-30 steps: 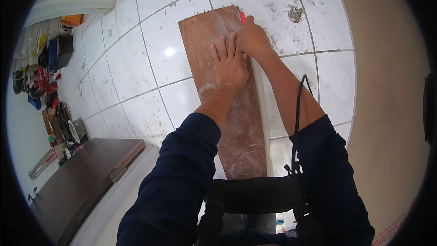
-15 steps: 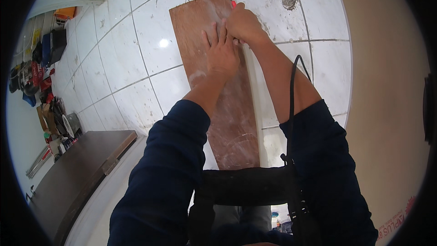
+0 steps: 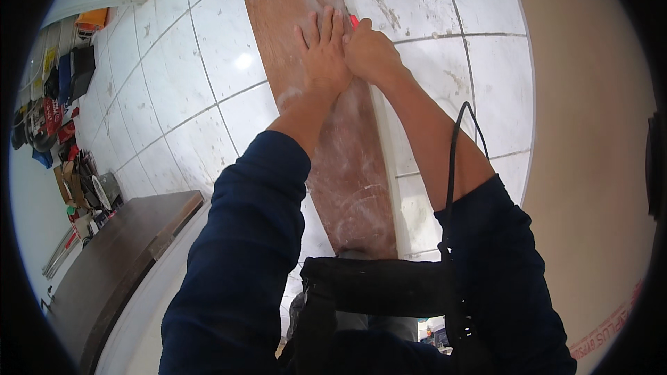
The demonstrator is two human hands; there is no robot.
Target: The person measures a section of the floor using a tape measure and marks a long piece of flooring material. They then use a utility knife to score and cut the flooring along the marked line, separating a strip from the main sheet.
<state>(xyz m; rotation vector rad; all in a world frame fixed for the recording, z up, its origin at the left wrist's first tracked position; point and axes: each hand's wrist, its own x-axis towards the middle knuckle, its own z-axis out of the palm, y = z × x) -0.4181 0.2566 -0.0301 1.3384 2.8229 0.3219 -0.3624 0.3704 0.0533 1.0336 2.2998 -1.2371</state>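
Note:
A long reddish-brown wooden board (image 3: 351, 187), smeared with whitish dust, lies lengthwise in front of me with its far end ragged. My left hand (image 3: 325, 62) is pressed flat on its face near the far end, fingers spread. Beside it, at the board's right edge, my right hand (image 3: 375, 54) is closed around a small red tool (image 3: 354, 22). Only a bit of red shows past the fingers, so its kind and working end are hidden. A pale strip runs along the right side of the board.
White tiles (image 3: 229, 35) with dark joints and dirt marks surround the board. A dark brown panel (image 3: 125, 257) stands at lower left, with clutter (image 3: 76, 132) beyond it. A beige surface (image 3: 583, 153) fills the right. A black cord (image 3: 454, 167) hangs by my right forearm.
My right hand has slid nearer to me along the board's right edge, still gripping the red tool. My left hand keeps its place on the board. The whole view has shifted slightly.

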